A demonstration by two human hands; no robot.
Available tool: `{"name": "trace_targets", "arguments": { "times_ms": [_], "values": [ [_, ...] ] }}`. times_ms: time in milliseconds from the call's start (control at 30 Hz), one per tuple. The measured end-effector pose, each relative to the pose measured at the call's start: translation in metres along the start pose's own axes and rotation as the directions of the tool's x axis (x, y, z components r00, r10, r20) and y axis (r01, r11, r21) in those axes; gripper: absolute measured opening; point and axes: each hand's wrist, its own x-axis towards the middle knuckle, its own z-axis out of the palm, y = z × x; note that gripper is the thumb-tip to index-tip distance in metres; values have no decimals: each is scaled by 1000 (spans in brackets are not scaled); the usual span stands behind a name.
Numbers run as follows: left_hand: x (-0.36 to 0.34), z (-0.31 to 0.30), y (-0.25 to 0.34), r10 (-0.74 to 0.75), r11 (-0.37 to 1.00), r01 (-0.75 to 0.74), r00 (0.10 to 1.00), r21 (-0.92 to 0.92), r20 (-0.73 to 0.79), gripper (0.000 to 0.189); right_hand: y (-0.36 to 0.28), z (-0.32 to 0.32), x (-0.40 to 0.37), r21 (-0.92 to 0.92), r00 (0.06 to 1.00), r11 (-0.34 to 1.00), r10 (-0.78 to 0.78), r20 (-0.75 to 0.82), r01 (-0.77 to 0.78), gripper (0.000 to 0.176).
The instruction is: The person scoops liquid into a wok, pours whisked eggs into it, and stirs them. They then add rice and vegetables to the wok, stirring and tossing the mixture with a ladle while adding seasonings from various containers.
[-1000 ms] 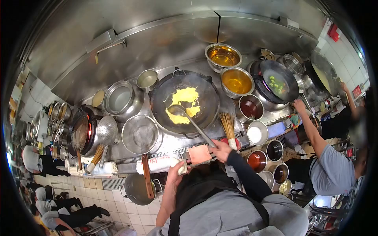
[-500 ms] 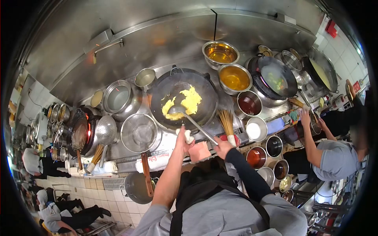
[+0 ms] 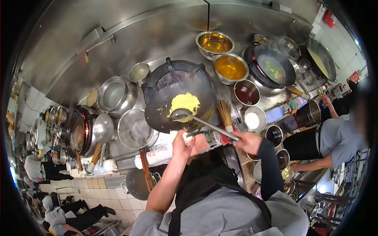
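My left hand (image 3: 181,146) is closed around a folded white cloth (image 3: 186,137) at the near rim of the dark wok (image 3: 157,118). The wok is tilted towards me, its far side raised off the black burner ring (image 3: 149,88). Yellow scrambled egg (image 3: 186,103) lies gathered in one clump inside it. My right hand (image 3: 249,142) grips the end of a long metal ladle (image 3: 210,126), whose bowl rests against the near edge of the egg.
A bamboo brush (image 3: 225,114) stands right of the wok, near oil bowls (image 3: 230,67) and a red sauce pot (image 3: 247,93). To the left are a mesh strainer (image 3: 135,128) and a perforated skimmer (image 3: 104,128). A co-worker (image 3: 332,137) stands at the right by another wok (image 3: 273,69).
The wok has come off its burner ring and tilted towards me. The egg has gathered into one clump. My right hand has moved right and slightly up with the ladle.
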Motion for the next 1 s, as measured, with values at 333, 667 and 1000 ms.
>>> {"name": "trace_targets", "arguments": {
  "times_ms": [333,667,1000],
  "values": [
    [-11,-51,-79,33,950,15,988,311,-148,16,40,75,61,-37,934,996,-94,-344,87,53],
    [78,-30,-3,145,984,-133,984,119,-103,24,31,40,-8,317,997,947,-32,-67,52,41],
    [17,-89,-15,-160,944,99,972,315,172,40,106,127,174,121,759,992,63,-648,21,47]
  ]
}}
